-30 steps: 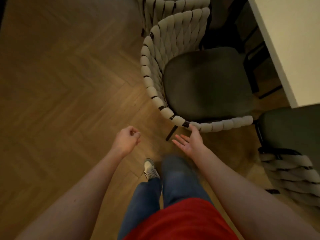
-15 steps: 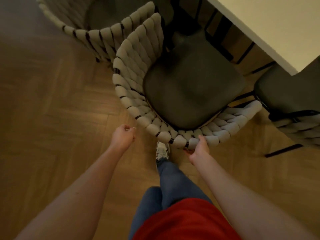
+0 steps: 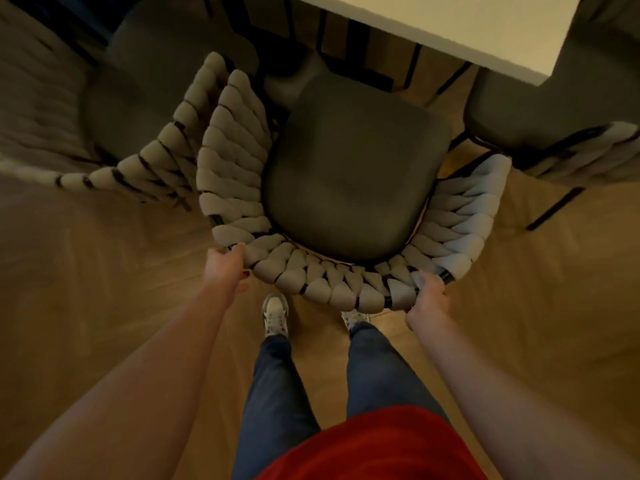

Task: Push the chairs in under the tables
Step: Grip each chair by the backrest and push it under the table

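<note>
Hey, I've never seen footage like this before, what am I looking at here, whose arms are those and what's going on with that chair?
This is no machine. The picture comes from a wide-angle camera worn on a person's head, looking forward and down, so the arms, jeans and shoes are the wearer's own. The left hand and the right hand each grip the curved woven backrest of the middle chair, one at each end of the curve. The chair faces a white table at the top, and its dark seat is not yet under it. Another chair on the left and a chair on the right stand close beside it, on a wooden floor.
</note>
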The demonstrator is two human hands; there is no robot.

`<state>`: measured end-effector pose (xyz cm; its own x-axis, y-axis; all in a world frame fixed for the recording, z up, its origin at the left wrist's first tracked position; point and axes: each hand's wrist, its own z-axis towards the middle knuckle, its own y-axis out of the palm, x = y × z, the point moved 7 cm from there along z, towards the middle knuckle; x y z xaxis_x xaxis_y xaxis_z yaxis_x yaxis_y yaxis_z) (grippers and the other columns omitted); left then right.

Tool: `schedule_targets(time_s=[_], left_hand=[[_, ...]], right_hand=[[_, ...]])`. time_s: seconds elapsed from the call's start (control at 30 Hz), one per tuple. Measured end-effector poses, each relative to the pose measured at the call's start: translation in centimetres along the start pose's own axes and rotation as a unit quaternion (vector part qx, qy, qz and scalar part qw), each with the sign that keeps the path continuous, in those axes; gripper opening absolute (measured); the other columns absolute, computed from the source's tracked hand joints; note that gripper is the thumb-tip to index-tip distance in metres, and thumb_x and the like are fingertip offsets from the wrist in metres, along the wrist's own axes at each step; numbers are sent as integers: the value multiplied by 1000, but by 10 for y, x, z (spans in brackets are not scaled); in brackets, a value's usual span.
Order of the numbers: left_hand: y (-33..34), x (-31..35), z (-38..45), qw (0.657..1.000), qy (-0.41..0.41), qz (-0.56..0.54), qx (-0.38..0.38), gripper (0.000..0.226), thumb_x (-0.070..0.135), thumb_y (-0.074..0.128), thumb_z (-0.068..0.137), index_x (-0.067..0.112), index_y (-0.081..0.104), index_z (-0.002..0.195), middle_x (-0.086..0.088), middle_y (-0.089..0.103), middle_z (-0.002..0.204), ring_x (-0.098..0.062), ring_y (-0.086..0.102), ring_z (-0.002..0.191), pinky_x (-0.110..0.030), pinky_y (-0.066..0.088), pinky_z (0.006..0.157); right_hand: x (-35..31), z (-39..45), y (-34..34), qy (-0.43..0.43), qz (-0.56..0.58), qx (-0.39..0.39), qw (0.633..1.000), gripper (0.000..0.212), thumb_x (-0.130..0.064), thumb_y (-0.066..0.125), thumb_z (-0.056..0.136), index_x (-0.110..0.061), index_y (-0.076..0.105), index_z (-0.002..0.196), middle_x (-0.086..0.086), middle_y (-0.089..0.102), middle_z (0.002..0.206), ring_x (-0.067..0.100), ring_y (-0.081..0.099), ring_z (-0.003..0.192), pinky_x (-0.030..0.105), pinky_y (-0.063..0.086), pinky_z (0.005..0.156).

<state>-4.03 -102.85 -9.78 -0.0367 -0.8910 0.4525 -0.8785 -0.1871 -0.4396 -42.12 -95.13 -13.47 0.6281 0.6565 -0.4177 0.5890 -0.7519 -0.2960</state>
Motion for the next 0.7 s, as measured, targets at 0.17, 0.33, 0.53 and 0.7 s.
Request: schedule_targets(time_s=[0.17, 0.33, 0.53, 0.7], left_hand=[[-7, 29, 42, 998, -21, -31, -42, 56, 32, 57, 97, 14, 32, 144, -9, 51, 128, -32, 59, 107, -52, 55, 86], [-18, 50, 74, 997, -9, 12, -71, 73, 42, 69, 87, 18, 32, 146, -11, 52, 135, -37, 58, 113, -57, 57, 78], [-18, 59, 95, 995, 6, 72, -65, 55, 35, 69, 89, 17, 47, 135, -13, 56, 129, -37, 59, 109, -55, 59, 71], [-17, 60, 97, 995, 14, 89, -51, 45, 28, 62, 95, 12, 49, 135, -15, 56, 129, -37, 59, 110, -54, 58, 77]], right_hand=[[25, -20, 7, -23, 110, 4, 994, 79, -23, 77, 82, -25, 35, 149, 8, 53, 133, 29, 58, 116, 49, 50, 99], [38, -30, 19, -70, 134, -19, 988, 75, -8, 65, 90, -27, 27, 153, 7, 52, 136, 27, 58, 116, 53, 50, 100], [40, -23, 23, -111, 117, -23, 987, 81, -1, 63, 93, -24, 20, 157, 8, 45, 149, 27, 50, 130, 50, 42, 110], [40, -26, 25, -128, 120, -35, 984, 75, -1, 62, 93, -24, 25, 155, 7, 49, 145, 26, 53, 127, 49, 43, 110]])
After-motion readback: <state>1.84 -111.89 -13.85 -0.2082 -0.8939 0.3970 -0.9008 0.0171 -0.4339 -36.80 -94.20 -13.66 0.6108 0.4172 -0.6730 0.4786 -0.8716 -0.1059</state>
